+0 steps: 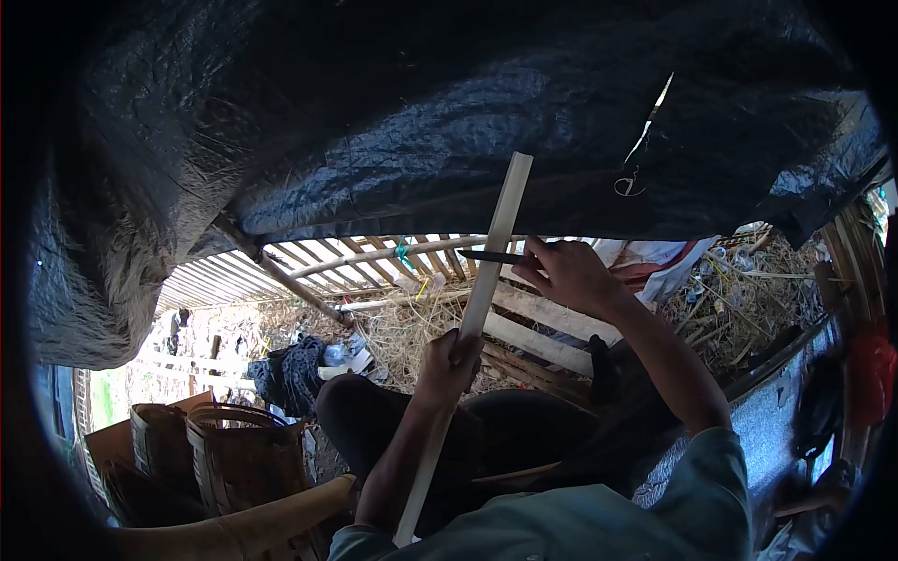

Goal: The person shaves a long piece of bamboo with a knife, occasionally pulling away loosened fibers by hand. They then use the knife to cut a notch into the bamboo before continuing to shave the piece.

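A long pale strip of split bamboo slants up from my lap, its top end in front of the black sheet. My left hand is wrapped round the strip about halfway along. Higher up, my right hand grips a dark-bladed knife. The blade points left and lies across the strip, well above my left hand. The knife's handle is mostly hidden inside my fingers. Below my left hand the strip runs down past my forearm to my shirt.
A black plastic sheet hangs ahead. Past it are a bamboo slat fence and straw. Round woven baskets and a thick bamboo piece stand at lower left. A red bag hangs at right.
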{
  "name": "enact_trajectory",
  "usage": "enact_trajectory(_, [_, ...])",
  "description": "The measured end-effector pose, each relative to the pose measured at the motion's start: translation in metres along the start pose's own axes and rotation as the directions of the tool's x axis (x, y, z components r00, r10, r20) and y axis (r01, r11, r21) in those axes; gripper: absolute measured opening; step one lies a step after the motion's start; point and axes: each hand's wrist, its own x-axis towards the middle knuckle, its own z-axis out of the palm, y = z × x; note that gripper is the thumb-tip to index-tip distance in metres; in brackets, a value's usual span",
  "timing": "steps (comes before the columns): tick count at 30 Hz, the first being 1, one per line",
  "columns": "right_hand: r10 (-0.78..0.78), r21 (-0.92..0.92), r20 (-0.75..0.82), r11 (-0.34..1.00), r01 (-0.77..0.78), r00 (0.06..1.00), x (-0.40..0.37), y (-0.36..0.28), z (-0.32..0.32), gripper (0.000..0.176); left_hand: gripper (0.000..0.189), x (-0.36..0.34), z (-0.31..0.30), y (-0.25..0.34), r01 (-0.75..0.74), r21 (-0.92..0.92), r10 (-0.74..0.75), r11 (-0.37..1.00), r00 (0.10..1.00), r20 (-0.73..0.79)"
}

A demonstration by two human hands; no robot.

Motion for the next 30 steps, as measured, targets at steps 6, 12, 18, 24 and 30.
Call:
enact_trajectory(6, [-0.06,0.05,0.107,0.997,0.055,0.992,-0.017,-0.037,0.019,0.027,0.013,0.007,-0.016,0.009,0.081,-0.307,-0.052,0.948,0.993,0.104])
enact_trajectory(12, [0.021,0.289,0.104,0.956,-0.051,0.994,-0.022,-0.053,0.036,0.038,0.025,0.005,-0.03,0.02,0.111,-0.42,0.01,0.901,0.961,0.275])
enact_trajectory(18, [0.314,0.552,0.134,0.764,-0.334,0.94,-0.008,-0.042,0.045,0.046,0.027,0.008,-0.023,0.014,0.079,-0.381,0.043,0.921,0.953,0.299])
enact_trajectory(24, [0.362,0.68,0.23,0.605,-0.415,0.903,-0.002,-0.039,0.037,0.041,0.038,0.003,-0.025,0.015,-0.19,-0.008,0.182,0.982,0.928,0.324])
enact_trajectory(30, [0.47,0.844,0.388,0.165,-0.511,0.793,0.002,-0.048,0.028,0.028,0.04,-0.006,-0.015,0.019,-0.102,-0.209,0.165,0.973,0.935,0.313])
